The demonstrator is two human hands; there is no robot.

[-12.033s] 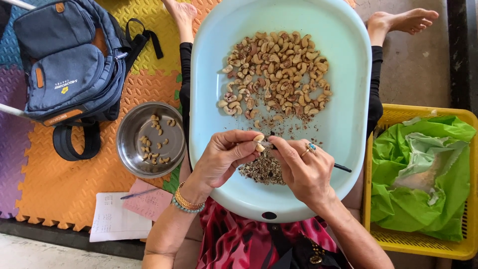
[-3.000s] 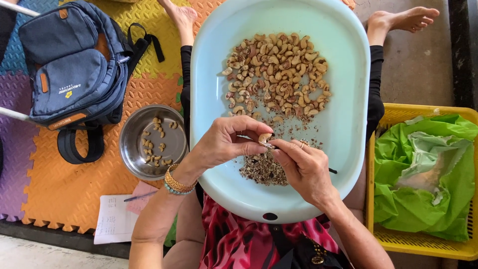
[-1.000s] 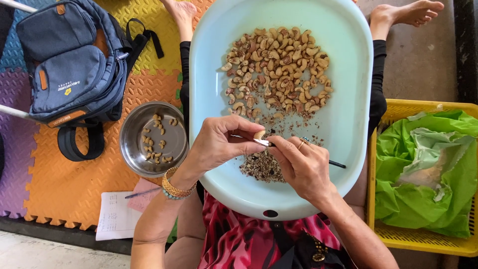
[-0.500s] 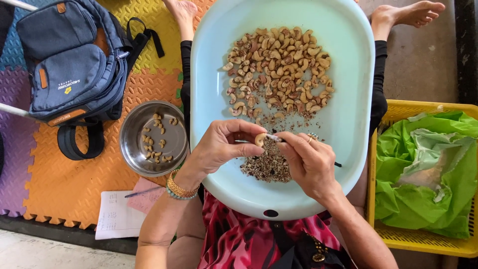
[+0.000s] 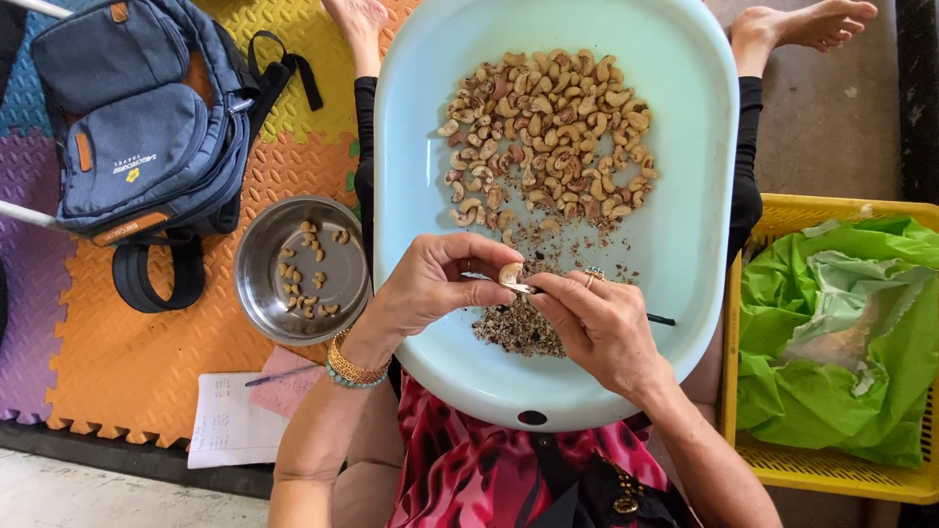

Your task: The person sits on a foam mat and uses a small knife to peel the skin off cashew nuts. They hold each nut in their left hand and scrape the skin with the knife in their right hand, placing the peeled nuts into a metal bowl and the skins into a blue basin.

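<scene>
One pale blue basin [image 5: 685,244] on the lap holds piled cashews [image 5: 548,137] and a husk heap [image 5: 518,328]. Beside it: blue backpack [image 5: 137,127], yellow crate [image 5: 782,460], steel bowl [image 5: 264,293]. Left hand [image 5: 430,288] pinches a cashew [image 5: 511,273]; right hand [image 5: 597,328] grips a thin tool [image 5: 660,319] against it.

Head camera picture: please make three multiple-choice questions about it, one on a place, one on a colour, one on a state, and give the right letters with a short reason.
1. Where is the steel bowl?
A. on the foam mat, left of the tub
B. inside the yellow crate
C. on the backpack

2. What colour is the plastic tub?
A. red
B. pale blue
C. black

3. What does the left hand do?
A. lies flat on the mat
B. pinches one cashew
C. grips the bowl

Answers: 1 A, the bowl stands on the orange mat beside the tub. 2 B, its wall is pale blue. 3 B, the fingertips close on a nut, facing the right hand.
</scene>
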